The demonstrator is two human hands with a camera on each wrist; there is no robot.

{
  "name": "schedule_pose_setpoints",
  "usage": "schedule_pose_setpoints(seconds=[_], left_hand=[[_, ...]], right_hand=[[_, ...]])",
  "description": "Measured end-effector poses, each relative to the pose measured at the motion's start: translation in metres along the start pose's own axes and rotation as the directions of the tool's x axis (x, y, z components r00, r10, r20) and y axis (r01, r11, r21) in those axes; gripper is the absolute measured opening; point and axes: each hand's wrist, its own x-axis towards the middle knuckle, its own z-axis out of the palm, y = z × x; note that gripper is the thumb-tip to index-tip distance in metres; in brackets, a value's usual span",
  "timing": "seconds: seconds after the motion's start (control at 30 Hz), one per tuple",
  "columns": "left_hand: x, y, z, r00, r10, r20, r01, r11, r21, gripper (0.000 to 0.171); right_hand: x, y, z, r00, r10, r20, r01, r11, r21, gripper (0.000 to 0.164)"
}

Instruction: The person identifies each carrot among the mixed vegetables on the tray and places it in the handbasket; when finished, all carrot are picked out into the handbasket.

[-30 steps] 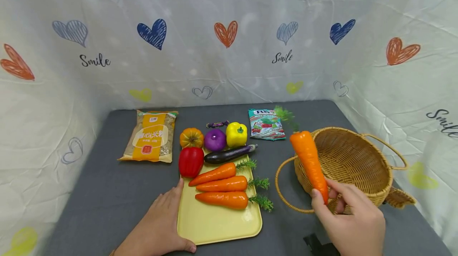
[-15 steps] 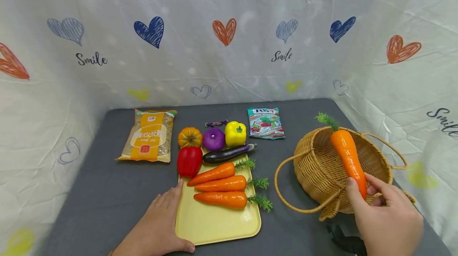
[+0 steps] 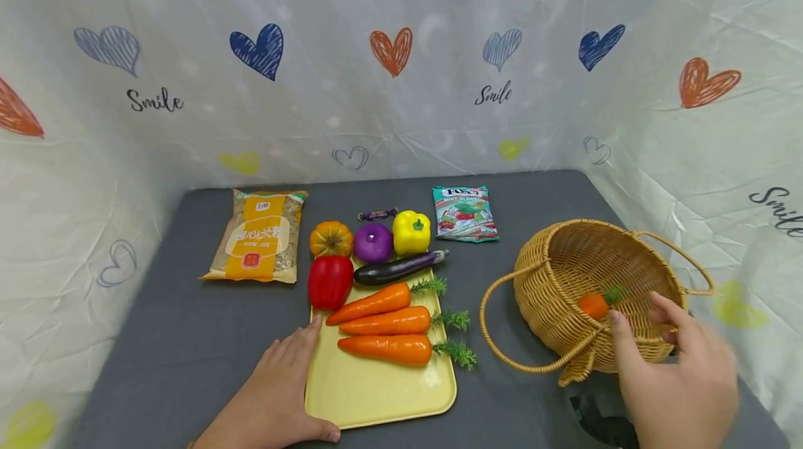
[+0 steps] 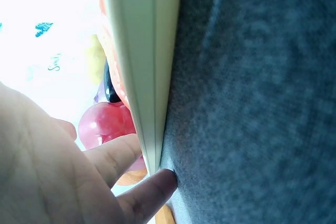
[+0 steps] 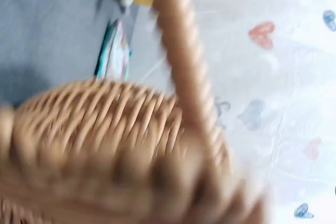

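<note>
My left hand (image 3: 272,383) rests against the left edge of the yellow tray (image 3: 383,397), fingers extended and thumb at its near corner; the left wrist view shows its fingertips on the tray's side. Three carrots (image 3: 392,350) lie across the tray, with an eggplant (image 3: 398,268) and a red bell pepper (image 3: 330,283) beyond them. Over the near rim of the wicker basket (image 3: 533,295) hovers my right hand (image 3: 680,372), thumb and fingers apart and holding nothing. Inside the basket sits another carrot (image 3: 592,305), partly hidden by the rim. The right wrist view shows mostly blurred basket weave.
Behind the tray stand a small pumpkin (image 3: 331,238), a purple onion (image 3: 373,243) and a yellow pepper (image 3: 411,231). A wrapped candy (image 3: 378,214), a grain bag (image 3: 260,236) and a mint candy bag (image 3: 465,214) lie farther back. The basket's looped handle (image 3: 495,351) juts leftward.
My right hand has carried the carrot rightward over the basket and let it go inside. The basket's near handle swung outward into view. My left hand has stayed on the tray.
</note>
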Motion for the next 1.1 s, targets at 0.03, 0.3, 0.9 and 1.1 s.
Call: schedule_pose_setpoints(seconds=[0.03, 0.3, 0.9, 1.1], left_hand=[[0.000, 0.000, 0.000, 1.000, 0.001, -0.005, -0.001, 1.000, 0.003, 0.162], [0.000, -0.002, -0.001, 1.000, -0.020, 0.016, 0.020, 1.000, 0.008, 0.161], [0.000, 0.000, 0.001, 1.000, 0.024, -0.016, -0.023, 0.999, 0.038, 0.157], [0.001, -0.001, 0.001, 1.000, 0.009, 0.005, -0.009, 0.999, 0.035, 0.157]], right_hand=[[-0.002, -0.002, 0.001, 1.000, -0.022, -0.002, 0.022, 1.000, 0.022, 0.048], [-0.025, -0.031, 0.024, 0.951, -0.307, -0.033, 0.299, 0.893, 0.337, 0.027], [-0.101, -0.062, 0.109, 0.392, -0.783, 0.482, 0.216, 0.588, 0.779, 0.031], [-0.106, -0.059, 0.118, 0.430, -0.721, 0.544, 0.163, 0.654, 0.738, 0.039]])
